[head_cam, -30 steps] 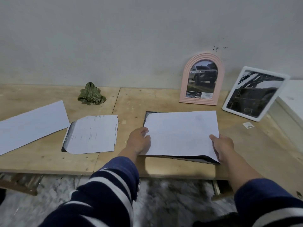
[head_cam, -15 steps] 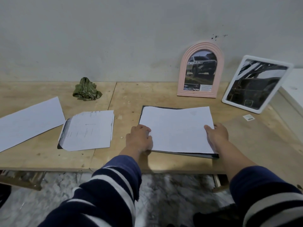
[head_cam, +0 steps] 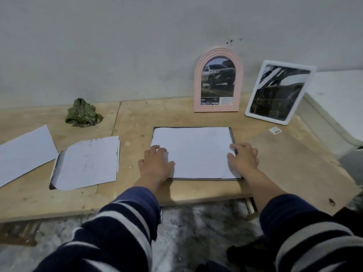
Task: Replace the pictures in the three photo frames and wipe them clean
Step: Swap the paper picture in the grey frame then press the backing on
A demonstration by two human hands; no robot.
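A white sheet (head_cam: 193, 152), blank side up, lies flat inside a dark rectangular frame (head_cam: 232, 135) on the wooden table (head_cam: 294, 163). My left hand (head_cam: 156, 163) presses the sheet's left edge with straight fingers. My right hand (head_cam: 243, 159) presses its right edge the same way. A pink arched frame (head_cam: 217, 54) with a car picture leans on the wall behind. Next to it a white rectangular frame (head_cam: 309, 74) with a dark picture leans against a white box (head_cam: 337, 107).
Two more sheets lie face down at the left: a trimmed one (head_cam: 86, 161) and a larger one (head_cam: 23, 154). A crumpled green cloth (head_cam: 82, 112) sits near the wall. A small sticker (head_cam: 275, 130) lies at the right. The table's front edge is close to my arms.
The sheet, lifted at its near edge a second ago, now lies flat in the dark frame. Both hands went from gripping its sides to pressing on it.
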